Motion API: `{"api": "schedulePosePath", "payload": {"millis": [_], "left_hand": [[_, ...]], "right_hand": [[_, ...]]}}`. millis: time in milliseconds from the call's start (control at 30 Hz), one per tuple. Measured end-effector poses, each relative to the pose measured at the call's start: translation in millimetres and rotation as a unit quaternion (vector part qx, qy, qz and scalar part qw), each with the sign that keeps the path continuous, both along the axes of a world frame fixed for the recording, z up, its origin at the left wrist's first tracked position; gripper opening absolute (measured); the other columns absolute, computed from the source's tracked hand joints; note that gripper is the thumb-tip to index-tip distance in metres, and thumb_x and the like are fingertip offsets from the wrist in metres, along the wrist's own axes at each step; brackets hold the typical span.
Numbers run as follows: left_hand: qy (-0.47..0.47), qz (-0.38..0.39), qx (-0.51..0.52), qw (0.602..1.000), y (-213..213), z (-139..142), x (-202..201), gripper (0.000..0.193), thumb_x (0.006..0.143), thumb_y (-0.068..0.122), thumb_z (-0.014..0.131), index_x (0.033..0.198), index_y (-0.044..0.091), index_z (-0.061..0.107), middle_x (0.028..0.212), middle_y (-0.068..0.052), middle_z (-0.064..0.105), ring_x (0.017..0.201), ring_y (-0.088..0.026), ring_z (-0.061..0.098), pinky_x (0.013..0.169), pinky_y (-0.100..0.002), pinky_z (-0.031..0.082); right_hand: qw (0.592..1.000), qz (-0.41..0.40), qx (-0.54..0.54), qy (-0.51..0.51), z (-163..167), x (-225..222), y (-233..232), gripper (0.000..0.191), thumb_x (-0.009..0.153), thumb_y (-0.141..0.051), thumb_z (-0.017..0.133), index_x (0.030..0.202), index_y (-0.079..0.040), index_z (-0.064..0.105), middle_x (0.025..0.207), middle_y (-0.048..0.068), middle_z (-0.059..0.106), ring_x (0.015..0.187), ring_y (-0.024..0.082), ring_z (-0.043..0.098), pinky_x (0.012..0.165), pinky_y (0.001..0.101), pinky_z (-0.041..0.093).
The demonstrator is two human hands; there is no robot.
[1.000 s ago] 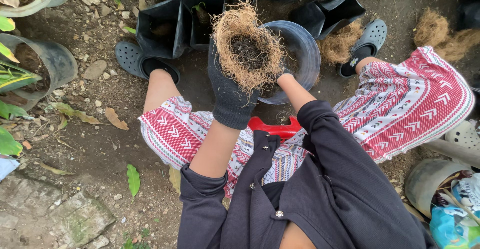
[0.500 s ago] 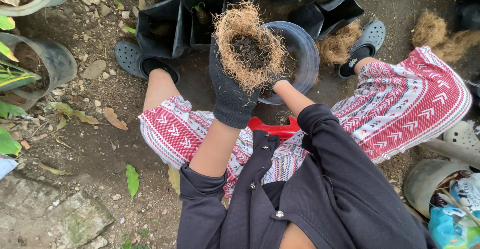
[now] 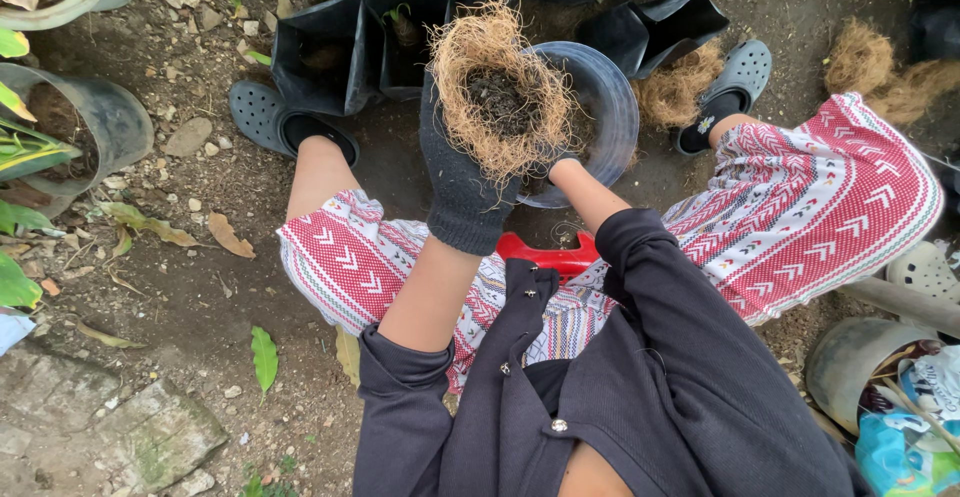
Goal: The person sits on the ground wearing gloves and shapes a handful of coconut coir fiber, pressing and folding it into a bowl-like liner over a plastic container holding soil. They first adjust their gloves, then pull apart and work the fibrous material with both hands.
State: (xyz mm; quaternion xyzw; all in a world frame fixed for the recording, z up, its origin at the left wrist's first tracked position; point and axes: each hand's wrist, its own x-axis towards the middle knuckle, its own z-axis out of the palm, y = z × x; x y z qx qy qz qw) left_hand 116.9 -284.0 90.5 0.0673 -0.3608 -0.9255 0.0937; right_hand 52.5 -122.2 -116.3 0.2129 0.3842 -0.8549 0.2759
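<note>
A nest of brown coconut fibre (image 3: 500, 97) with dark soil in its hollow is cupped in both my hands above a round black plastic pot (image 3: 610, 107). My left hand (image 3: 455, 182), in a dark knit glove, grips the nest's left side and underside. My right hand (image 3: 562, 165) is mostly hidden beneath the fibre on the right; only the wrist and a bit of glove show. I sit low on a red stool (image 3: 548, 254) with my knees spread, in red and white patterned trousers and a dark shirt.
Black nursery bags (image 3: 330, 52) stand behind the pot. Loose fibre clumps (image 3: 880, 62) lie at the right. Grey clogs (image 3: 262, 117) are on my feet. Grey pots with green leaves (image 3: 70, 127) sit at the left, a bucket (image 3: 860, 357) at lower right.
The fibre nest stays in both hands above the pot, with only a slight shift. Nothing else has moved.
</note>
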Motion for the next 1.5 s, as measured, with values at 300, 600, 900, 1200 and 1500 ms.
{"api": "schedulePosePath", "payload": {"millis": [300, 600, 900, 1200, 1500], "left_hand": [[0.039, 0.031, -0.122, 0.991, 1, 0, 1, 0.068, 0.096, 0.002, 0.076, 0.154, 0.003, 0.042, 0.145, -0.011, 0.055, 0.133, -0.021, 0.055, 0.117, -0.038, 0.049], [0.006, 0.001, 0.003, 1.000, -1, 2, 1, 0.056, 0.101, 0.002, 0.069, 0.151, 0.001, 0.045, 0.139, -0.013, 0.058, 0.126, -0.022, 0.060, 0.109, -0.038, 0.055], [0.041, 0.020, -0.144, 0.988, -3, 6, 3, 0.069, 0.092, 0.000, 0.080, 0.151, 0.002, 0.045, 0.140, -0.011, 0.057, 0.129, -0.021, 0.058, 0.113, -0.036, 0.053], [0.005, 0.003, -0.022, 1.000, -2, 7, 1, 0.064, 0.094, 0.003, 0.077, 0.150, 0.000, 0.047, 0.138, -0.014, 0.058, 0.126, -0.023, 0.061, 0.110, -0.039, 0.055], [0.003, -0.003, 0.020, 1.000, -3, 9, -1, 0.058, 0.097, 0.003, 0.073, 0.149, 0.000, 0.046, 0.137, -0.014, 0.058, 0.124, -0.024, 0.061, 0.107, -0.040, 0.056]], "right_hand": [[1.000, -0.005, -0.011, -0.002, 1, 0, -1, 0.068, 0.104, -0.018, 0.056, 0.161, -0.008, 0.020, 0.163, 0.014, 0.030, 0.149, 0.030, 0.032, 0.125, 0.0424, 0.025], [0.999, -0.009, -0.039, -0.015, -2, 1, -7, 0.068, 0.104, -0.020, 0.056, 0.161, -0.009, 0.019, 0.162, 0.013, 0.030, 0.148, 0.029, 0.033, 0.125, 0.0422, 0.026], [0.999, -0.014, -0.037, -0.012, -7, 1, -4, 0.068, 0.104, -0.022, 0.055, 0.161, -0.011, 0.018, 0.162, 0.012, 0.031, 0.147, 0.028, 0.033, 0.124, 0.0420, 0.027], [0.987, 0.032, 0.127, 0.096, -5, -1, -1, 0.068, 0.104, -0.024, 0.054, 0.161, -0.012, 0.017, 0.161, 0.011, 0.032, 0.147, 0.028, 0.034, 0.124, 0.0419, 0.028], [0.972, -0.004, 0.143, 0.188, -1, -16, -5, 0.052, 0.110, -0.019, 0.050, 0.159, -0.011, 0.035, 0.158, 0.008, 0.046, 0.142, 0.023, 0.047, 0.121, 0.0387, 0.043]]}}
